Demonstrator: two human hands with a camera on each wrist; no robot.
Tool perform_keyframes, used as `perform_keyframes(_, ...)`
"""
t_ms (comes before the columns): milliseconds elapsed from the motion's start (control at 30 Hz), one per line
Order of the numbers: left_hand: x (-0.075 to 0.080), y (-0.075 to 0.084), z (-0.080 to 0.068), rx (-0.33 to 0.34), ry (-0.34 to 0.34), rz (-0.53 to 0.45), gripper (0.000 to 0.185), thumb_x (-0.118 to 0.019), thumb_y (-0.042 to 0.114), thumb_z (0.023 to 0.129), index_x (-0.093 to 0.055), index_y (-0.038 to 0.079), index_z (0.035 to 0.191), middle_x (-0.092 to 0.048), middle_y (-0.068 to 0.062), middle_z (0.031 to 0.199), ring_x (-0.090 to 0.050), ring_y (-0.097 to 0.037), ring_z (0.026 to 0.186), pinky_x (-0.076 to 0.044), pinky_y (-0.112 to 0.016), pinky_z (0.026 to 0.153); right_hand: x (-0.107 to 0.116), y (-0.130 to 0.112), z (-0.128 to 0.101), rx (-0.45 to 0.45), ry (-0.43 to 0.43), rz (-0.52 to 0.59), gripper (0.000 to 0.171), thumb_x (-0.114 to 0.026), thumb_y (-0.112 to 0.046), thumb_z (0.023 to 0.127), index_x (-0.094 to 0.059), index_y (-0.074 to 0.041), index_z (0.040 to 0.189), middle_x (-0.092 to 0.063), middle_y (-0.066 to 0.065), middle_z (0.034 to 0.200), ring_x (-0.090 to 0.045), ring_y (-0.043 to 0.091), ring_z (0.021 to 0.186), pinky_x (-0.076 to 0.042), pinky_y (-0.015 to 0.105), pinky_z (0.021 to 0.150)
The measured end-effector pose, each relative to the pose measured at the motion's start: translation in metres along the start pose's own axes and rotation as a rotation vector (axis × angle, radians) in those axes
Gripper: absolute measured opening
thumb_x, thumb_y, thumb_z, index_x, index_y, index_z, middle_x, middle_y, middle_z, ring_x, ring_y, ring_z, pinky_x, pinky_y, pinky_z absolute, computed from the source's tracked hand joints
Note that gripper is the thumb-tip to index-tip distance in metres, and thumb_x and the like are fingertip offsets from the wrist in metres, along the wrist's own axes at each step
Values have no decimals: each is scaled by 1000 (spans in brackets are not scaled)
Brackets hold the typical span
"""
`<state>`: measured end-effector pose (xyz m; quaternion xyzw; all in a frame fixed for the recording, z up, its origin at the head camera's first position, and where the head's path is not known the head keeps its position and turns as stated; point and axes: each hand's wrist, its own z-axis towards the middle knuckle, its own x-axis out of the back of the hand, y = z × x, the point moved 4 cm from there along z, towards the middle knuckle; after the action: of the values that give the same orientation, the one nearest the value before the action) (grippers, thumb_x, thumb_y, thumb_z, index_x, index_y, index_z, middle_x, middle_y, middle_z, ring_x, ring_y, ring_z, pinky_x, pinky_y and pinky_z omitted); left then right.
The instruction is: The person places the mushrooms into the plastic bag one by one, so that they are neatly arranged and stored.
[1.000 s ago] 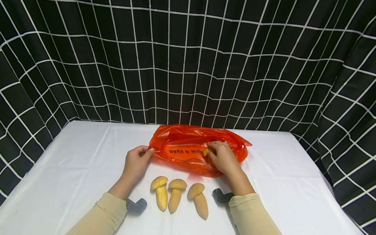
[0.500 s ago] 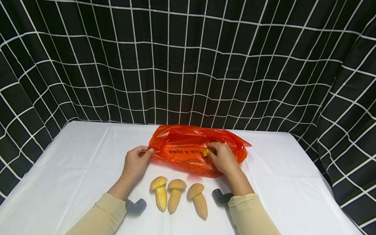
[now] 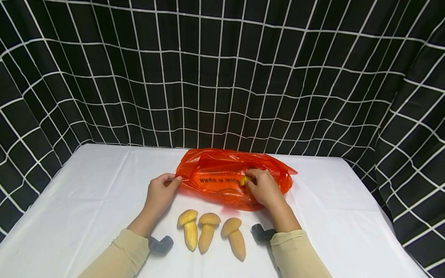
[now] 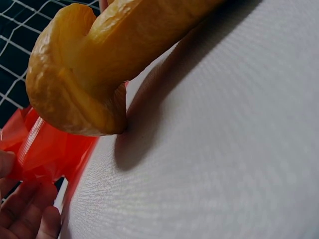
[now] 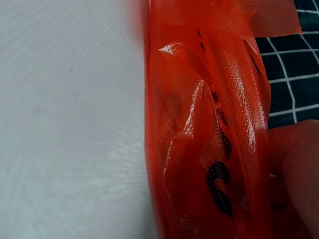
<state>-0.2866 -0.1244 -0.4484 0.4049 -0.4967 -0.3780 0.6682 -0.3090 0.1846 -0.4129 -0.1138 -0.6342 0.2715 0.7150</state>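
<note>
Three mushrooms (image 3: 207, 235) are laid before a red bag (image 3: 215, 189) on white cloth (image 3: 87, 208), likely light, limp and slippery, best taken by the edge (image 3: 185, 179) pinched by the left hand (image 3: 161, 193); in its mouth, a yellow object (image 3: 243, 180) is pinched by the right hand (image 3: 265, 188).

Both arms (image 3: 126, 247) forward, fingers (image 3: 255, 172) bent

A broad, white fabric tablecloth (image 3: 333, 181), faintly creased, lies spread out flat, and beyond its far edge and along both its left and right sides hangs a black cloth backdrop (image 3: 208, 88) patterned with thin white grid lines that bend and ripple across its folds.
</note>
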Motion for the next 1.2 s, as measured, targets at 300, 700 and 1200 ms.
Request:
perform_keyframes(300,-1,-4,-3,21,-3,-8,25,-66,26,93,-73,3,102,-73,-11,97,-64,-22,91,-54,-37,90,0,0,-3,8,-4,0,38,-64,-14,91,-64,-2,128,-63,17,130,-52,39,128,-37,53,110)
perform_keyframes(700,-3,-6,-5,25,-8,-12,25,-66,25,94,-73,3,101,-73,-10,97,-64,-23,92,-53,-37,90,12,-11,-8,57,28,10,35,-65,-15,91,-66,-4,124,-64,16,128,-54,38,126,-39,53,109)
perform_keyframes(1200,-1,1,-2,11,-4,-15,26,-66,26,94,-72,2,103,-73,-12,99,-64,-24,93,-54,-39,92,49,-40,-20,120,61,54,33,-65,-21,93,-68,-7,123,-67,12,125,-59,32,122,-45,50,104)
